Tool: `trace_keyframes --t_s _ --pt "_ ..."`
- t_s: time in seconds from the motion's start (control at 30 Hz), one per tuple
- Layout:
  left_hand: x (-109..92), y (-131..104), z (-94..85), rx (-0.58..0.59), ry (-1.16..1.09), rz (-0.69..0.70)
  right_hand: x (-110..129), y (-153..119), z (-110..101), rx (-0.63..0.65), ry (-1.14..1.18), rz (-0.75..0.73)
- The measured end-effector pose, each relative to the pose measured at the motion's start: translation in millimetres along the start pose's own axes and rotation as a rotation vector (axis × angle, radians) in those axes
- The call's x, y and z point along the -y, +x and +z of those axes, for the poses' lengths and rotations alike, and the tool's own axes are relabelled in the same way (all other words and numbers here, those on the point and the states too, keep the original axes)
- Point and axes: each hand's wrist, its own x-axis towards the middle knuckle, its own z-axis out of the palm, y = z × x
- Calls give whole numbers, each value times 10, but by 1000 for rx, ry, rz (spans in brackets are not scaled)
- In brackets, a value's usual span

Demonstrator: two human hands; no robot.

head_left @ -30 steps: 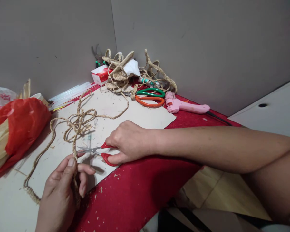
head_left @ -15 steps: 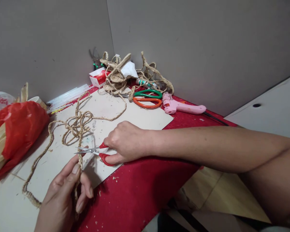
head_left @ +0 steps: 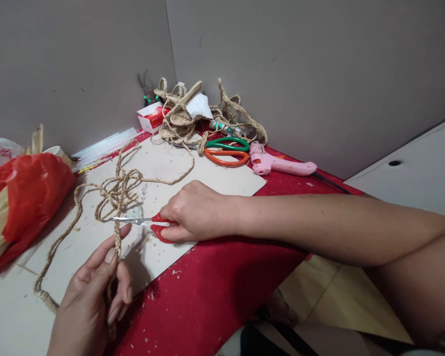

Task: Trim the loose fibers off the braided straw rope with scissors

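Between thumb and fingers, my left hand (head_left: 92, 291) pinches a braided straw cord (head_left: 117, 237) above the front of the board. My right hand (head_left: 193, 212) grips small scissors (head_left: 143, 222) by their red handles. Their blades lie across the cord just above my left fingertips and look nearly closed. Whether the cord is cut through cannot be made out. Beyond the blades, more of the cord lies in a loose tangle on the pale board (head_left: 226, 178). One length loops out to the left and passes behind my left hand.
At the back sit a heap of braided cord (head_left: 178, 116), a red-and-white box (head_left: 151, 117), green-and-orange-handled scissors (head_left: 228, 151) and a pink glue gun (head_left: 282, 164). Clear sticks (head_left: 107, 148) lie along the grey wall. A red plastic bag (head_left: 40, 193) stands left. Straw scraps dot the red tabletop (head_left: 193, 306).
The scissor blades have drawn closer together at the cord, and the handles have closed up. My left hand and the cord it holds have shifted slightly left.
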Motion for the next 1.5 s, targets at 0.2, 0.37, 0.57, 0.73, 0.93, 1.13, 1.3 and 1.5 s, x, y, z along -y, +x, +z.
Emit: trace_keyframes --t_s 0.2,0.37,0.57,0.73,0.93,1.13,1.3,1.5 --pt "69 26 -70 -19 -43 -17 49 -14 32 23 -45 -28" --pt "46 11 -33 -41 -51 -18 33 -4 4 78 -43 -40" --pt "12 -10 14 -32 -32 -9 13 -8 7 -1 -34 5" --pt "36 -6 -32 -17 -29 -16 65 -28 17 -5 -91 -30" --pt "95 38 -81 -22 55 11 68 -14 3 49 -87 -33" --pt "86 39 -29 -73 169 58 11 -19 -25 92 -17 -21" --pt "20 13 17 -99 38 64 0 -7 -23 30 0 12" --pt "-3 8 50 -72 52 49 -3 -10 -40 -35 -9 26"
